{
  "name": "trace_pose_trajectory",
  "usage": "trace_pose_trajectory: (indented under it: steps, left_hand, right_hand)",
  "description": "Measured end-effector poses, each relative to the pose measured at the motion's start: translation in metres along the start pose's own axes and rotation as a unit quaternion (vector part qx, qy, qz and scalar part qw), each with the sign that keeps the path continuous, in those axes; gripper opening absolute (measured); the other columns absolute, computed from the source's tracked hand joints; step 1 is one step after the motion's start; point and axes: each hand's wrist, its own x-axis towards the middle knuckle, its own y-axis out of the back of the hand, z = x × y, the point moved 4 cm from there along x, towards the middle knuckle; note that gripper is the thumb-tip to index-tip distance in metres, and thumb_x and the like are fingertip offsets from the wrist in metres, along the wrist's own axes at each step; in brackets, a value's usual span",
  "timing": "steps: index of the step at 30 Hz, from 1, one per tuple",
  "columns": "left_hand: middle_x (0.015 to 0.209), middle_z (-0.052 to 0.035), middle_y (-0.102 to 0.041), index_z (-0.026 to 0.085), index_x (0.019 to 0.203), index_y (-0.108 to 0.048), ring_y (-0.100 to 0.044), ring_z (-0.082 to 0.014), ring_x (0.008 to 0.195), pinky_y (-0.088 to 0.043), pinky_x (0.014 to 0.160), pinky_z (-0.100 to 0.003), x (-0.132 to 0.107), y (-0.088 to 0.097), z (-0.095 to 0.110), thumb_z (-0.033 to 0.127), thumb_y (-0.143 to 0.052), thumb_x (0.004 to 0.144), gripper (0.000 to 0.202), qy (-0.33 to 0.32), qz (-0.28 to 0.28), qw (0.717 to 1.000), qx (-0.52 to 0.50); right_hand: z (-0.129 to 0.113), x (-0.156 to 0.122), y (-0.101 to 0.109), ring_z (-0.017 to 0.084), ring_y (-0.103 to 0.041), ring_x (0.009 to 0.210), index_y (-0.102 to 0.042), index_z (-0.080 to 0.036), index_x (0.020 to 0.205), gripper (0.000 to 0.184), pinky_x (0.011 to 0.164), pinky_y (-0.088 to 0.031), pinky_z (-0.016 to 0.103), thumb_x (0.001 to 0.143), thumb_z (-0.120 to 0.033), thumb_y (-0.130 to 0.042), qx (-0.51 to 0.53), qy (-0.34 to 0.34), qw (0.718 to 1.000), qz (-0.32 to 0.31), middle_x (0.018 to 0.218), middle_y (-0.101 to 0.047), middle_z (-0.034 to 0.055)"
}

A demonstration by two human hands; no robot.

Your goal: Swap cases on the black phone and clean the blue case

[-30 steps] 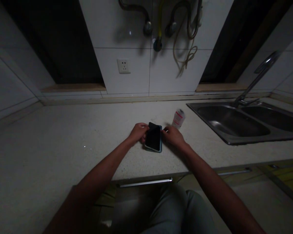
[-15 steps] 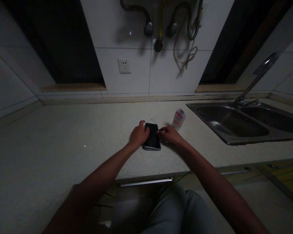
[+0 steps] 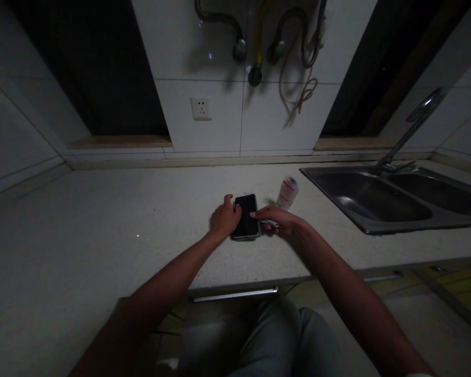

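Nearest to us are the person's trousers (image 3: 259, 340) and, just beyond, a drawer handle (image 3: 235, 295) under the counter (image 3: 102, 230) edge. Both forearms reach out over that edge and meet at the phone (image 3: 246, 215), which lies flat and screen-up on the counter, a little left of the sink (image 3: 416, 224).

The left hand (image 3: 223, 221) is curled over the phone's left side, thumb on the dark glass. We judge that this grip pins the phone down so it cannot slide. The right hand (image 3: 278, 220) lies low and narrow, fingers stretched out so that the tips touch the phone's right edge. Something pale shows beneath those fingers, and we cannot tell what it is or whether the hand pinches it.

Just behind the right hand a small white bottle (image 3: 287, 191) stands apart, leaning. Farther off, the tap (image 3: 410, 128) arches over the sink. On the tiled wall sit a socket (image 3: 200, 108) and hanging hoses (image 3: 298, 63), their tops cut off. Dim light swallows the recesses on either side.
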Motion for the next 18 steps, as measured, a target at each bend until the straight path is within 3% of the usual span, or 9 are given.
trace_pose_trajectory:
  steps: [4, 13, 16, 18]
  left_hand:
    - [0.094, -0.0119, -0.071, 0.017, 0.138, -0.043, -0.068, -0.0289, 0.09, -0.045, 0.075, -0.035, 0.0, -0.001, 0.0, 0.035, -0.042, 0.095, 0.046, -0.002, 0.017, 1.0, -0.024]
    - [0.094, -0.0097, -0.07, 0.016, 0.131, -0.05, -0.066, -0.0242, 0.088, -0.046, 0.079, -0.034, 0.003, 0.0, 0.001, 0.033, -0.047, 0.094, 0.041, -0.032, 0.033, 0.989, -0.14]
    - [0.101, -0.0114, -0.069, 0.014, 0.123, -0.057, -0.065, -0.0229, 0.091, -0.047, 0.083, -0.034, 0.01, -0.004, -0.002, 0.035, -0.051, 0.092, 0.038, -0.015, 0.039, 0.966, -0.253]
    - [0.099, -0.0113, -0.069, 0.012, 0.11, -0.063, -0.066, -0.0217, 0.088, -0.049, 0.08, -0.033, 0.015, -0.008, -0.005, 0.034, -0.052, 0.091, 0.031, 0.024, 0.014, 0.93, -0.368]
  right_hand:
    - [0.001, -0.001, -0.008, 0.005, -0.04, 0.03, -0.055, -0.015, 0.058, 0.049, 0.026, -0.021, 0.017, 0.064, -0.057, -0.08, -0.047, 0.0, 0.998, -0.035, 0.041, -0.052, -0.0027]
    - [0.003, 0.002, -0.001, 0.006, -0.037, 0.03, -0.058, -0.015, 0.06, 0.041, 0.029, -0.025, 0.019, 0.062, -0.048, -0.082, -0.023, 0.035, 0.998, 0.051, 0.036, -0.049, -0.0044]
    - [0.004, 0.002, 0.0, 0.006, -0.039, 0.031, -0.058, -0.015, 0.06, 0.039, 0.03, -0.027, 0.019, 0.065, -0.046, -0.081, -0.004, 0.046, 0.998, 0.043, 0.037, -0.052, -0.0026]
    - [0.005, 0.003, 0.001, 0.006, -0.041, 0.031, -0.06, -0.014, 0.061, 0.039, 0.03, -0.028, 0.018, 0.065, -0.047, -0.08, 0.014, 0.056, 0.998, 0.028, 0.04, -0.055, -0.0013]
